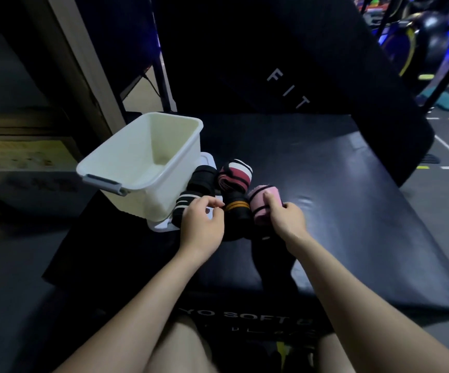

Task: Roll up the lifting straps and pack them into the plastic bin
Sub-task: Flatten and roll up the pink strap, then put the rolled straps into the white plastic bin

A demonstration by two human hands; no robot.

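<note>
A white plastic bin (pixel 126 168) stands tilted on a black padded box, its inside bare. Right of it lie rolled lifting straps: a black one with white stripes (pixel 184 204), a plain black one (pixel 203 177), a maroon and white one (pixel 235 175), and a black one with orange stripes (pixel 236 208). My right hand (pixel 285 216) grips a pink strap roll (pixel 262 208), thumb on top. My left hand (pixel 202 222) hovers over the black-and-white strap with loosely curled fingers, holding nothing.
The bin rests on its white lid (pixel 161 226). The black padded box (pixel 339 211) stretches to the right, with an upright black pad (pixel 285 84) behind it. A wooden crate (pixel 24 154) stands at left. Gym equipment (pixel 430 33) fills the far right.
</note>
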